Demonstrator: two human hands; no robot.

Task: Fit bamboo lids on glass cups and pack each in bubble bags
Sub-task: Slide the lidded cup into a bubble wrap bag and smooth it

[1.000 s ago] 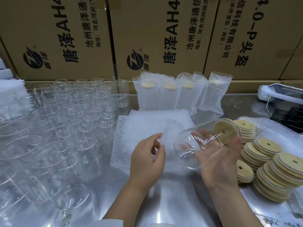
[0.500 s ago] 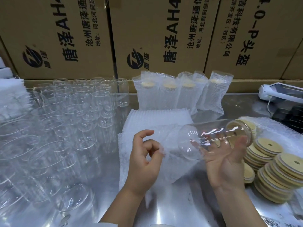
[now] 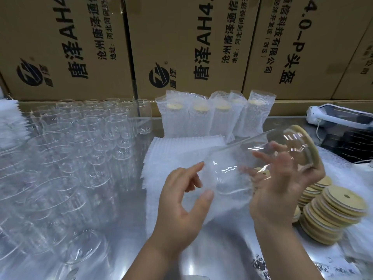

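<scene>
Glass cup, fitted with a bamboo lid, is held off the table in a tilted, near-horizontal position, with the lid end up and to the right and the base to the left. The right hand grips the cup from below, fingers curled over the wall and the palm edge near the lid. The base of the cup sits at the mouth of a bubble bag; whether it has passed inside cannot be told. The left hand holds this bag by its mouth, thumb and forefinger spread apart, remaining fingers curled. The bag hangs over a flat stack of bags on the steel table. Five packed cups stand upright in a row behind the stack, against cardboard boxes. Empty glasses stand in rows on the left. Loose lids lie in leaning stacks on the right, just beside the right hand.
</scene>
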